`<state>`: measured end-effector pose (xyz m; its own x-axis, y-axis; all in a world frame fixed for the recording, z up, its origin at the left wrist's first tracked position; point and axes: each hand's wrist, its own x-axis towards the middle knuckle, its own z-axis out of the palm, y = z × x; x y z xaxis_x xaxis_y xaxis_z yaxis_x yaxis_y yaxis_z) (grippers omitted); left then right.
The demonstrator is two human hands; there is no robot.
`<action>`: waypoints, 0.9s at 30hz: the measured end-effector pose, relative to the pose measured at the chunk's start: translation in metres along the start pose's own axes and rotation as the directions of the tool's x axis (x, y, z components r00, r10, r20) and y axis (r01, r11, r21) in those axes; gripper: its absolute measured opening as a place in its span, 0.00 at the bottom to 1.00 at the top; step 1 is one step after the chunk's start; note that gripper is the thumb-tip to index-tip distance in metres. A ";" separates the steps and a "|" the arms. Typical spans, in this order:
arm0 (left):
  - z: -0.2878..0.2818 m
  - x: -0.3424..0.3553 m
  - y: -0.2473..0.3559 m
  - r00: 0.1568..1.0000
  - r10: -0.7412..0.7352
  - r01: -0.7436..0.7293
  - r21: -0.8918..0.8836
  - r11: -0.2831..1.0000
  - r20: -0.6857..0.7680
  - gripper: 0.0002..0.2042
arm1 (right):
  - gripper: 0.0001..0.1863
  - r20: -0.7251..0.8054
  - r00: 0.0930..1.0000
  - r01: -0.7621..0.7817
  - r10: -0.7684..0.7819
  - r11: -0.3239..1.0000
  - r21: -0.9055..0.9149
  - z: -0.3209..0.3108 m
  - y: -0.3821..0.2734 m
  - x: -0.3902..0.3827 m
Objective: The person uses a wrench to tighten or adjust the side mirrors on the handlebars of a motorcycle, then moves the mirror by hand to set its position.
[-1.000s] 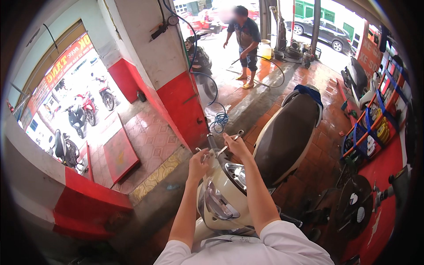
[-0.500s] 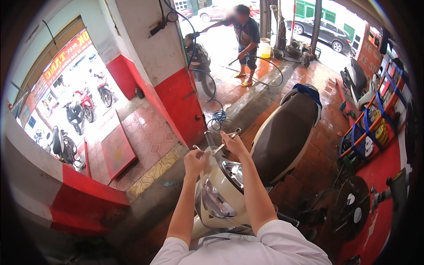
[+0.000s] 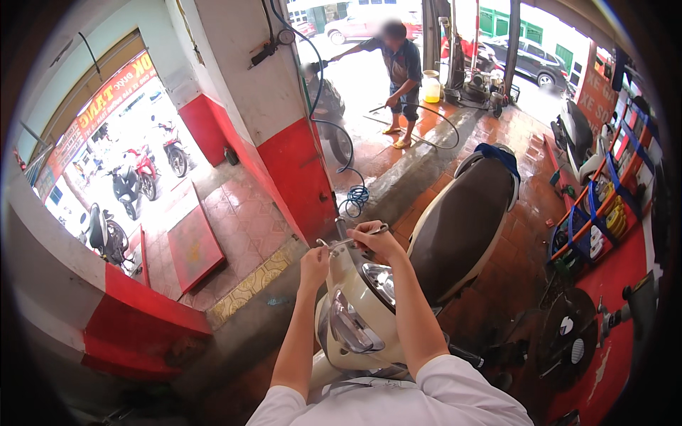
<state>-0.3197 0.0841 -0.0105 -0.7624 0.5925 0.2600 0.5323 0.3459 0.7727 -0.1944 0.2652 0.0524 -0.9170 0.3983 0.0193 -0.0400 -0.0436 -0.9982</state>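
Observation:
Both my hands are at the handlebar [image 3: 340, 228] of a cream scooter [image 3: 350, 284], on its far left end. My right hand [image 3: 379, 243] is closed around a metal wrench [image 3: 384, 228], whose end sticks out past the fingers. My left hand [image 3: 314, 268] is closed just left of the bar, with a shiny metal tool end [image 3: 322, 243], apparently a second wrench, showing above its fingers. A bright shank lies between the hands over the bar; which tool it belongs to is unclear. The scooter's dark seat [image 3: 465, 227] stretches away to the right.
A red and white pillar [image 3: 291, 170] stands just ahead, with a coiled blue hose [image 3: 356, 195] beside it. Farther off, another person [image 3: 401, 78] holds a hose by a motorbike [image 3: 330, 117]. At right is an orange and blue rack [image 3: 597, 206]; left, a red ramp [image 3: 195, 248].
My right hand has turned and dropped slightly, and its wrench has swung from upright-slanted to lower. My left hand has shifted slightly right. The whole view has moved a little.

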 end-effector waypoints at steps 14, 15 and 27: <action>-0.029 -0.031 0.024 0.831 -0.387 0.553 -0.526 0.646 0.399 0.26 | 0.15 -0.115 0.991 0.024 -0.069 0.936 -0.352 0.066 -0.019 -0.081; -0.028 -0.037 0.042 0.815 -0.326 0.564 -0.527 0.635 0.480 0.30 | 0.16 -0.155 0.971 0.111 -0.181 0.919 -0.379 0.067 0.002 -0.086; -0.009 -0.045 0.018 0.762 -0.338 0.644 -0.699 0.311 0.552 0.16 | 0.30 0.102 0.992 -0.027 0.075 0.914 -0.404 0.097 -0.007 -0.094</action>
<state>-0.2790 0.0567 -0.0032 -0.5582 0.7360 -0.3830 -0.5824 -0.0188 0.8127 -0.1467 0.1388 0.0627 -0.9532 0.2982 -0.0499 0.1490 0.3198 -0.9357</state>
